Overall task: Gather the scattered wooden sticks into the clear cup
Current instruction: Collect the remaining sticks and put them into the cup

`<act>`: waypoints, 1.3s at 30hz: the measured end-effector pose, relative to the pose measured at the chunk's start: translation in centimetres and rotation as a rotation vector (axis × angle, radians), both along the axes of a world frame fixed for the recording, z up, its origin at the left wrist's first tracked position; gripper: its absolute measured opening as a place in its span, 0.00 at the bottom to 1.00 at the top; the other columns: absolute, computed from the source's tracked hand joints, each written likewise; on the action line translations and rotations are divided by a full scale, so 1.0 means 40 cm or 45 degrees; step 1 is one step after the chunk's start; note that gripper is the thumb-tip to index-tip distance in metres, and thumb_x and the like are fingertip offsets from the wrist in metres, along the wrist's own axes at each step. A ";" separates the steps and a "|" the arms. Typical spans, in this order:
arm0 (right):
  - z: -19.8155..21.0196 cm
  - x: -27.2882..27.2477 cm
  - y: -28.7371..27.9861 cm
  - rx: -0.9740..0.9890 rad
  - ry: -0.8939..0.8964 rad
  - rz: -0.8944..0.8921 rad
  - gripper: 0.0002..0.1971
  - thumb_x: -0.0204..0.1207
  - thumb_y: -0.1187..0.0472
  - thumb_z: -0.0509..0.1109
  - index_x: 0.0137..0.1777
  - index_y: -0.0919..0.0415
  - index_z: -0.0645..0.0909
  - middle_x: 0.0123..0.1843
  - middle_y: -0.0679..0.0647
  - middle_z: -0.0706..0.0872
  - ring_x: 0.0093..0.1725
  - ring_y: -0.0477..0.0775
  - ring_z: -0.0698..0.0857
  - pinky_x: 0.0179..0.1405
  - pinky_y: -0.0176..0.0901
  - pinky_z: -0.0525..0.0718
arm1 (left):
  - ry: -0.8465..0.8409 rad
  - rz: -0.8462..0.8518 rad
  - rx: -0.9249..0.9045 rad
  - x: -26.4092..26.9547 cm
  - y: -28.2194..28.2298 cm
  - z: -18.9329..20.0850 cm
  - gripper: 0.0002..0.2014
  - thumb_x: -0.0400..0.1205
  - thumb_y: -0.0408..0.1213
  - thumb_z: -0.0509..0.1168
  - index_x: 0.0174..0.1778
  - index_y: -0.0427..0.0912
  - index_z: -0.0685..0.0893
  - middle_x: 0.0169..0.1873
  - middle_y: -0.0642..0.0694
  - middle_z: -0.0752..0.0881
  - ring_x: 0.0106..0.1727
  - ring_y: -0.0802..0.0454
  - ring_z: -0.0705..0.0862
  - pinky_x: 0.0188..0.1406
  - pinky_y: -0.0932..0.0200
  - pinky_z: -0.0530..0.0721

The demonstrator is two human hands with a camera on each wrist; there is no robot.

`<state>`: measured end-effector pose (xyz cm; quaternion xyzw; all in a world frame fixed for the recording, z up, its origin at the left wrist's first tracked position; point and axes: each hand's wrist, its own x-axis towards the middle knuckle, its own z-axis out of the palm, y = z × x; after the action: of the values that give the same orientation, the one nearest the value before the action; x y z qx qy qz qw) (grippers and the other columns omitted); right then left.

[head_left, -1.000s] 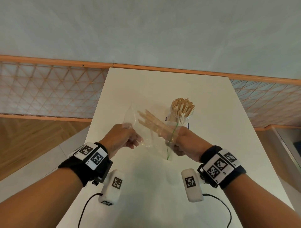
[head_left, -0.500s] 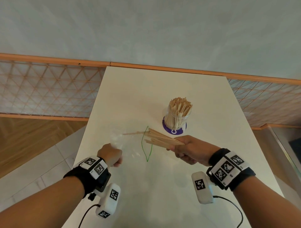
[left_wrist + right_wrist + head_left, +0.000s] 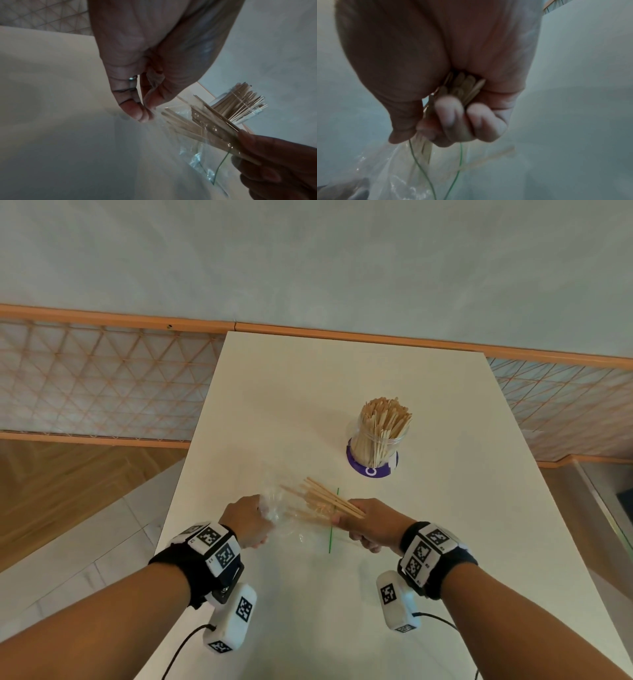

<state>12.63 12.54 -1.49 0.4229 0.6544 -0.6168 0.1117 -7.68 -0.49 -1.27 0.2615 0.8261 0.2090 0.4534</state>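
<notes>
No words, brand names or numbers can be read. The round purple base (image 3: pixel 371 470) under the clear plastic cup of wooden sticks (image 3: pixel 380 433) carries a white ring-shaped mark facing the camera, like the letter O, and a further white mark at its right edge, too small to make out. The black-and-white wristbands (image 3: pixel 214 546) and the white wrist camera housings (image 3: pixel 236 618) bear square black-and-white coded markers; tiny characters beside them are illegible.

- Clear cup (image 3: pixel 376 440) on a round base (image 3: pixel 371 470), right of table (image 3: pixel 308 388) centre, sticks (image 3: pixel 385 414) standing inside.
- Nearer: left hand (image 3: pixel 248 522) and right hand (image 3: pixel 368 523), plastic bag (image 3: pixel 291 525) between.
- Stick bundle (image 3: pixel 325 501) runs from the right hand leftward into the bag.
</notes>
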 end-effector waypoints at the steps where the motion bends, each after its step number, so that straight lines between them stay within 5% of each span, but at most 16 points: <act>1: -0.008 -0.003 -0.003 0.007 0.000 0.004 0.12 0.82 0.51 0.70 0.46 0.59 0.77 0.29 0.52 0.75 0.22 0.49 0.69 0.21 0.37 0.69 | -0.028 0.026 -0.018 0.000 0.001 -0.008 0.08 0.75 0.35 0.69 0.43 0.40 0.76 0.31 0.40 0.83 0.31 0.45 0.80 0.33 0.56 0.81; 6: -0.031 -0.014 -0.014 0.087 -0.068 0.094 0.04 0.81 0.61 0.70 0.49 0.60 0.79 0.37 0.54 0.86 0.26 0.50 0.81 0.22 0.39 0.78 | -0.081 0.048 -0.101 -0.008 0.007 -0.045 0.15 0.70 0.34 0.66 0.52 0.41 0.78 0.35 0.40 0.85 0.30 0.45 0.81 0.29 0.59 0.78; 9: -0.036 -0.021 -0.010 0.112 -0.153 0.126 0.07 0.74 0.68 0.71 0.48 0.59 0.78 0.35 0.56 0.86 0.27 0.50 0.85 0.23 0.39 0.80 | 0.039 0.004 -0.111 -0.012 0.015 -0.062 0.21 0.68 0.44 0.68 0.55 0.39 0.80 0.40 0.44 0.86 0.37 0.44 0.84 0.32 0.59 0.79; 12: -0.039 -0.034 -0.010 0.275 -0.244 0.275 0.12 0.73 0.64 0.74 0.52 0.54 0.76 0.42 0.53 0.85 0.32 0.50 0.86 0.28 0.38 0.82 | 0.280 0.022 -0.118 -0.021 0.023 -0.069 0.32 0.71 0.58 0.71 0.64 0.39 0.78 0.58 0.43 0.85 0.60 0.41 0.83 0.48 0.58 0.75; 15: -0.046 -0.046 -0.025 0.582 -0.371 0.463 0.23 0.70 0.54 0.75 0.63 0.51 0.72 0.51 0.51 0.84 0.47 0.56 0.85 0.46 0.48 0.85 | 0.241 0.074 -0.156 -0.016 0.038 -0.068 0.34 0.68 0.61 0.73 0.57 0.34 0.82 0.52 0.38 0.88 0.55 0.38 0.86 0.49 0.54 0.82; 17: -0.052 -0.055 -0.041 0.729 -0.412 0.516 0.25 0.69 0.52 0.74 0.65 0.50 0.70 0.52 0.51 0.82 0.48 0.58 0.84 0.46 0.49 0.83 | 0.108 0.159 -0.132 -0.005 0.049 -0.060 0.21 0.68 0.51 0.77 0.41 0.34 0.84 0.36 0.40 0.87 0.40 0.41 0.87 0.36 0.55 0.86; 20: -0.053 -0.066 -0.052 0.826 -0.421 0.565 0.27 0.67 0.47 0.74 0.64 0.51 0.70 0.55 0.50 0.77 0.49 0.57 0.80 0.47 0.48 0.78 | -0.071 0.353 -0.083 0.006 0.064 -0.060 0.09 0.71 0.30 0.75 0.41 0.29 0.85 0.34 0.38 0.86 0.34 0.42 0.85 0.36 0.52 0.91; 27: -0.041 -0.075 -0.035 0.773 -0.412 0.578 0.33 0.68 0.45 0.76 0.71 0.55 0.72 0.63 0.53 0.78 0.60 0.57 0.80 0.55 0.49 0.81 | -0.190 0.395 -0.095 -0.020 0.063 -0.069 0.07 0.71 0.26 0.70 0.43 0.29 0.84 0.35 0.35 0.88 0.38 0.40 0.87 0.51 0.40 0.90; 29: -0.042 -0.079 -0.047 0.871 -0.412 0.668 0.34 0.69 0.50 0.76 0.73 0.57 0.70 0.64 0.54 0.77 0.60 0.57 0.80 0.51 0.46 0.80 | 0.046 0.293 -0.139 -0.035 0.062 -0.062 0.23 0.70 0.38 0.75 0.58 0.31 0.81 0.49 0.36 0.87 0.49 0.38 0.88 0.55 0.45 0.88; 32: -0.043 -0.075 -0.064 0.979 -0.411 0.715 0.34 0.68 0.52 0.77 0.72 0.59 0.68 0.63 0.54 0.74 0.57 0.56 0.77 0.46 0.44 0.75 | 0.393 0.237 -0.143 -0.058 0.057 -0.028 0.41 0.71 0.47 0.76 0.75 0.37 0.64 0.70 0.33 0.70 0.68 0.33 0.75 0.64 0.43 0.80; 36: -0.046 -0.077 -0.072 1.009 -0.405 0.705 0.28 0.69 0.50 0.77 0.65 0.60 0.72 0.60 0.54 0.77 0.57 0.57 0.79 0.46 0.45 0.76 | 0.803 -0.204 0.135 -0.037 0.063 0.000 0.42 0.71 0.46 0.77 0.78 0.49 0.61 0.71 0.38 0.64 0.68 0.34 0.70 0.65 0.43 0.76; 39: -0.045 -0.090 -0.077 0.972 -0.414 0.686 0.18 0.73 0.55 0.73 0.58 0.62 0.75 0.56 0.56 0.80 0.53 0.59 0.82 0.46 0.46 0.78 | 0.750 -0.597 0.281 0.012 0.063 -0.018 0.45 0.71 0.40 0.77 0.80 0.60 0.59 0.73 0.42 0.62 0.66 0.38 0.71 0.62 0.47 0.80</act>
<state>9.01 9.44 -3.30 0.3402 0.8938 -0.2084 0.2048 -7.20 2.05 -1.99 0.5393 0.8111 0.1033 0.2013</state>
